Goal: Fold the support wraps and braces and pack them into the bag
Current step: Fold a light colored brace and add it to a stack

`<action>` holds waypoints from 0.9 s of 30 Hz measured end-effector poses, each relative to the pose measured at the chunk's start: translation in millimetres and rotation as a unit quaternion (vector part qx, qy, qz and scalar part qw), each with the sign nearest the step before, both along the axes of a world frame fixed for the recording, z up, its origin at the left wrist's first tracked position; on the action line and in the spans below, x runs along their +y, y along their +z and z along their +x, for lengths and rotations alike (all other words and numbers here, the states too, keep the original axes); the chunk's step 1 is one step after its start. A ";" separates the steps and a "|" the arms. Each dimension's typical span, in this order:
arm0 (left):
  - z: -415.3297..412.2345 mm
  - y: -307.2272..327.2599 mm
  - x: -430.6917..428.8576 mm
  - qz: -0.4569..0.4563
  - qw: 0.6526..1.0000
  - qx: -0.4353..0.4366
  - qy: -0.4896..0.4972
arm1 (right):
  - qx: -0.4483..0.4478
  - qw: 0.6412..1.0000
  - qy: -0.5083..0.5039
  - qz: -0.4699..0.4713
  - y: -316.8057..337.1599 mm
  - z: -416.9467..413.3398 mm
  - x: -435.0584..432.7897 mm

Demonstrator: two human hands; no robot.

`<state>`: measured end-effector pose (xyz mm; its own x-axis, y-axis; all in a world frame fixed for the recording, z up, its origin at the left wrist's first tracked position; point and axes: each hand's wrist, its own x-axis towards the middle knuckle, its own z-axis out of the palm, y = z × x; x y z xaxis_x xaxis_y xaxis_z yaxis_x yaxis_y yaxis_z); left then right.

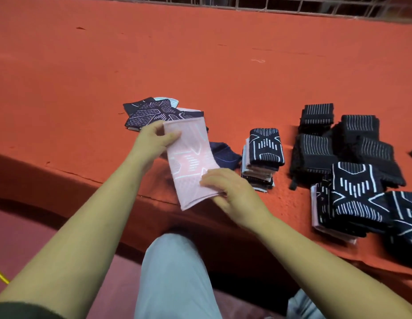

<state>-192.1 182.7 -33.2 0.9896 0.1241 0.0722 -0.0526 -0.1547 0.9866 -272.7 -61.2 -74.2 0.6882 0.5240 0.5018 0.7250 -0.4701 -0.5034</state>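
The orange desk [200, 65] carries it all. Toward 3 o'clock lie heaped black wraps [315, 153] and folded navy braces [354, 199], with a neat stack [266, 148] just right of centre. At 11 o'clock, a few flat braces [149, 113] wait unfolded. No bag shows, so folding looks well along and packing not yet begun. The pink brace [191, 162], near centre, runs roughly 12 to 6, tipped slightly toward 11. The left hand [154, 141] pinches its upper left edge; the right hand [228, 189] grips its lower right.
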 end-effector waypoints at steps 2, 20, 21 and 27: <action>14.3 -21.4 -2.8 0.140 0.989 0.048 0.004 | 0.084 0.994 -0.031 -0.062 -15.5 -2.3 0.9; -108.5 -54.8 6.1 0.254 0.943 -0.073 -0.201 | 0.269 0.958 -0.035 0.092 -17.3 5.8 9.7; -109.3 -56.5 5.7 0.244 0.949 -0.064 -0.188 | 0.279 0.955 -0.031 0.096 -16.8 6.0 7.5; -107.5 -59.6 -1.6 0.224 0.962 -0.042 -0.149 | 0.308 0.943 -0.048 0.118 -17.3 6.8 2.4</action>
